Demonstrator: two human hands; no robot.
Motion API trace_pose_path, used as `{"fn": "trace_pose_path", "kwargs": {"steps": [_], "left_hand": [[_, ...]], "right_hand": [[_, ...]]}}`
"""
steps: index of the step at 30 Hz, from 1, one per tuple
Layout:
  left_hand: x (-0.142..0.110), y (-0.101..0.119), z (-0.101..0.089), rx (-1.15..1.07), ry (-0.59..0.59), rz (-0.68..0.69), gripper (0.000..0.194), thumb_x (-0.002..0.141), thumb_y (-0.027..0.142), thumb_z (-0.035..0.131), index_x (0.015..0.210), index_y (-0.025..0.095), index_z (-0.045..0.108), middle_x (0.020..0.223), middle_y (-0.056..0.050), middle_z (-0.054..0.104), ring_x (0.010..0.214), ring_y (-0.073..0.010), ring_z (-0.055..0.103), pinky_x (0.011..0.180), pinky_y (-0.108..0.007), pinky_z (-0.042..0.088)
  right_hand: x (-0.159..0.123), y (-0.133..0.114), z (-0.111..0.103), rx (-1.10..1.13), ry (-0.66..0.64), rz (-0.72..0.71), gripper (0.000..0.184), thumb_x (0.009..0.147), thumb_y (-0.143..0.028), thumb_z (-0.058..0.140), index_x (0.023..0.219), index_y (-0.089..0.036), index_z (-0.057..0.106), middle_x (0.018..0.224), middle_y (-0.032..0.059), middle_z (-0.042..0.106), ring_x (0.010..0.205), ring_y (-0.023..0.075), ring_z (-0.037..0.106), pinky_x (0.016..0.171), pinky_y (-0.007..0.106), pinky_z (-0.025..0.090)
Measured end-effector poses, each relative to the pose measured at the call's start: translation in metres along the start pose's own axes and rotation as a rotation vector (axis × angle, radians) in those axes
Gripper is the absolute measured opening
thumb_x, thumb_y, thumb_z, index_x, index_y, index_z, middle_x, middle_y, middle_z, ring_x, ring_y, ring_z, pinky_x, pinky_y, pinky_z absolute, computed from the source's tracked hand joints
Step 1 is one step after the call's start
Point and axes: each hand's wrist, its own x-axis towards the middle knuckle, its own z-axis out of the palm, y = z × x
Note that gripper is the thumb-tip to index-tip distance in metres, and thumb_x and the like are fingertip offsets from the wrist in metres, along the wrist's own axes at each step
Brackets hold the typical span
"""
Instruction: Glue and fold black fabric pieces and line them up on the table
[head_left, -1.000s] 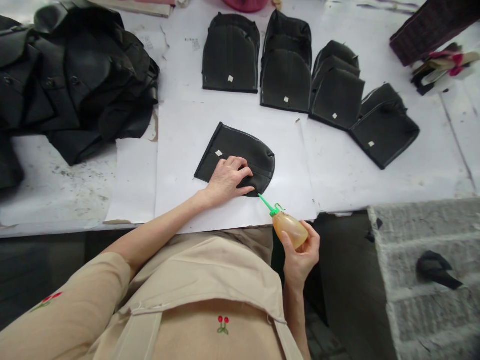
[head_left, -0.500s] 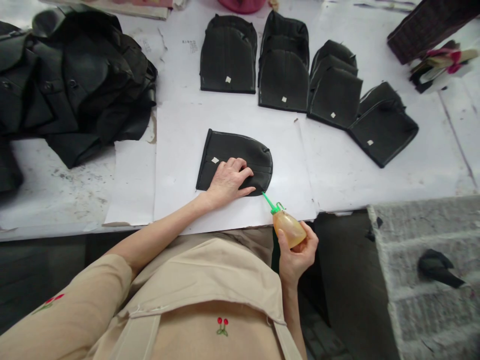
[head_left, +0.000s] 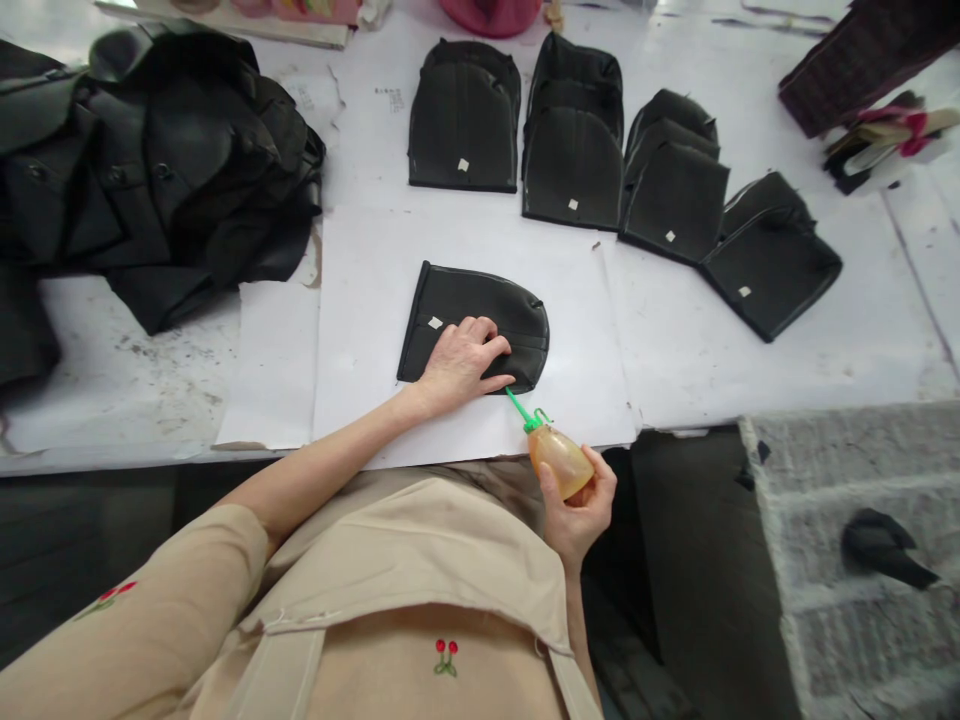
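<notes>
A black leather-like pouch piece (head_left: 516, 325) with a rounded end and a small white square tag lies on white paper. My left hand (head_left: 465, 362) rests on top of it, fingers apart and slightly bent, pressing it against the paper. The hand covers part of the near edge. My right hand (head_left: 579, 505) is wrapped round a squeeze bottle (head_left: 559, 460) of amber liquid with a green nozzle. The bottle is tilted, its nozzle tip at the pouch's near edge, close to my left thumb. Whether liquid is coming out is too small to tell.
Several similar black pieces (head_left: 574, 165) lie in overlapping stacks at the back and right. A heap of black material (head_left: 187, 180) fills the left. A dark box (head_left: 847, 65) stands back right; a grey ridged surface (head_left: 840, 450) is at lower right, beyond the table's front edge.
My right hand and the bottle have moved left, so the nozzle has travelled along the pouch's near edge from its rounded corner toward my left thumb. My left hand keeps its place on the pouch.
</notes>
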Motion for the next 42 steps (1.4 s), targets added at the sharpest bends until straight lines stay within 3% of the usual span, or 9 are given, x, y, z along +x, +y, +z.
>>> {"fn": "trace_pose_path", "kwargs": {"steps": [18,22,25,30,35,42], "left_hand": [[0.005,-0.007,-0.002,-0.058,-0.002,0.020,0.034,0.085,0.047,0.074,0.105,0.021,0.068,0.110,-0.008,0.058,0.100,-0.0249,0.056,0.082,-0.036,0.044],[0.003,-0.014,-0.013,-0.235,-0.024,0.031,0.024,0.090,0.038,0.069,0.106,0.021,0.068,0.109,-0.008,0.060,0.099,-0.0227,0.059,0.085,-0.035,0.048],[-0.005,-0.025,-0.024,-0.360,0.045,-0.035,0.016,0.094,0.031,0.062,0.104,0.021,0.067,0.108,-0.006,0.062,0.094,-0.0191,0.062,0.084,-0.032,0.050],[-0.027,-0.053,-0.037,-0.146,0.200,-0.215,0.016,0.093,0.027,0.060,0.106,0.019,0.067,0.107,-0.008,0.063,0.103,-0.0235,0.061,0.089,-0.035,0.049],[-0.046,-0.068,-0.039,-0.072,0.188,-0.414,0.022,0.090,0.029,0.064,0.109,0.019,0.064,0.097,-0.005,0.064,0.085,-0.0214,0.063,0.077,-0.033,0.047],[-0.048,-0.073,-0.035,-0.142,0.188,-0.442,0.017,0.089,0.025,0.064,0.105,0.021,0.062,0.080,0.000,0.066,0.075,-0.0194,0.064,0.070,-0.031,0.045]], "right_hand": [[-0.004,-0.004,0.012,-0.042,-0.079,-0.126,0.059,0.072,-0.040,0.084,0.121,-0.020,0.059,0.113,0.0080,0.061,0.101,0.0252,0.066,0.083,0.042,0.060],[-0.002,-0.009,0.014,-0.079,-0.092,-0.185,0.058,0.072,-0.040,0.084,0.120,-0.020,0.059,0.112,0.0082,0.061,0.101,0.0251,0.065,0.081,0.040,0.060],[-0.001,-0.013,0.015,-0.096,-0.097,-0.233,0.057,0.072,-0.038,0.085,0.120,-0.021,0.060,0.111,0.0078,0.061,0.100,0.0244,0.065,0.080,0.038,0.060],[0.001,-0.018,0.017,-0.121,-0.115,-0.267,0.056,0.072,-0.038,0.085,0.119,-0.020,0.060,0.110,0.0083,0.062,0.101,0.0251,0.065,0.079,0.038,0.060],[0.002,-0.023,0.022,-0.132,-0.145,-0.270,0.056,0.072,-0.041,0.084,0.118,-0.020,0.060,0.110,0.0093,0.063,0.100,0.0258,0.066,0.077,0.039,0.061],[0.004,-0.028,0.033,-0.142,-0.202,-0.301,0.055,0.073,-0.040,0.084,0.119,-0.021,0.061,0.109,0.0083,0.064,0.096,0.0241,0.066,0.076,0.036,0.060]]}}
